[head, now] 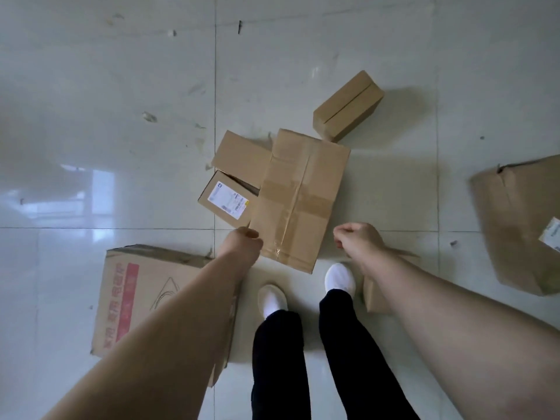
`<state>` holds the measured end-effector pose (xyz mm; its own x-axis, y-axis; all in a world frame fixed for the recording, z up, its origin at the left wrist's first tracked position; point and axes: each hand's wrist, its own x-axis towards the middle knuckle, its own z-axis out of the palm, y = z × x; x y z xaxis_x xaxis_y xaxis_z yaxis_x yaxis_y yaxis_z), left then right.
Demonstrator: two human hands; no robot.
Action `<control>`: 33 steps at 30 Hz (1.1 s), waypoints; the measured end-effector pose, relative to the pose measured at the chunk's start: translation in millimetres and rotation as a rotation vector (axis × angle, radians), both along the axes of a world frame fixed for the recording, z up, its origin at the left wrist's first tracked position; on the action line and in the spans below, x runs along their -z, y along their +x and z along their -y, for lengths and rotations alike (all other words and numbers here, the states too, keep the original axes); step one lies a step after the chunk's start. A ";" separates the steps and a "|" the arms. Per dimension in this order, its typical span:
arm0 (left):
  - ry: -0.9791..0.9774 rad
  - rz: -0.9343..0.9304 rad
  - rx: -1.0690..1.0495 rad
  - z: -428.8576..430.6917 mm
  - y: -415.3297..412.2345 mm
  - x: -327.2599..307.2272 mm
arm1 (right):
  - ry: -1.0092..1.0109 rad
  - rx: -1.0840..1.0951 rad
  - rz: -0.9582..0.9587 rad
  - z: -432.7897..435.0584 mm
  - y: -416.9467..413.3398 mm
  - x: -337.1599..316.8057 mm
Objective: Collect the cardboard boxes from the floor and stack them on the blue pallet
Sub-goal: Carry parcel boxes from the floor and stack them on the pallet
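Pale floor tiles point(121, 116) hold scattered boxes point(145, 298); no pallet shows. Your left hand point(244, 241) curls at the corner of the taped box point(300, 195), grip unclear, likely to lift it; your right hand point(357, 237) hangs curled, empty, beside it.

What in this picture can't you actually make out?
Blue pallet: outside the head view entirely.
Right-edge box: cut off by the frame.
Box by the right foot: mostly behind the right forearm.
Shipping label: print too small.
Left hand: grip on the taped box unclear.
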<state>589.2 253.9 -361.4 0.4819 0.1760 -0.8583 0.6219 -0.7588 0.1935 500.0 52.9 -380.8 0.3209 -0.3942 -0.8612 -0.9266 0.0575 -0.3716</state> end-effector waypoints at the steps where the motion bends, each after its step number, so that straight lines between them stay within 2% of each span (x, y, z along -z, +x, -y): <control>1: 0.008 0.006 0.030 2.8 7.4 19.5 | -0.016 -0.003 -0.002 -2.3 7.3 18.0; 4: 0.068 0.061 0.171 8.0 26.0 76.6 | -0.066 0.023 -0.036 -12.0 24.4 74.1; 7: 0.107 0.095 0.264 6.9 35.1 121.0 | -0.006 0.093 -0.074 -27.9 30.0 119.5; 11: 0.047 0.094 0.214 2.0 36.0 156.5 | 0.069 0.206 -0.055 -42.7 27.0 157.3; 14: 0.010 0.071 0.134 3.6 30.7 157.8 | 0.037 0.252 -0.056 -45.7 22.6 164.0; 18: -0.020 0.025 0.102 11.4 26.2 130.3 | -0.021 0.312 -0.054 -45.1 10.6 143.4; 21: -0.031 0.023 0.153 20.7 25.4 93.9 | 0.011 0.399 -0.017 -34.5 -1.7 111.9; 25: -0.051 0.000 0.162 35.2 20.8 41.3 | 0.045 0.401 -0.046 -15.8 -13.3 62.6; 30: -0.063 0.038 0.144 55.3 16.4 -28.0 | 0.134 0.469 0.064 8.1 -13.4 -9.4; 33: -0.097 0.075 0.145 68.8 18.8 -66.0 | 0.121 0.466 0.121 20.5 -10.0 -40.8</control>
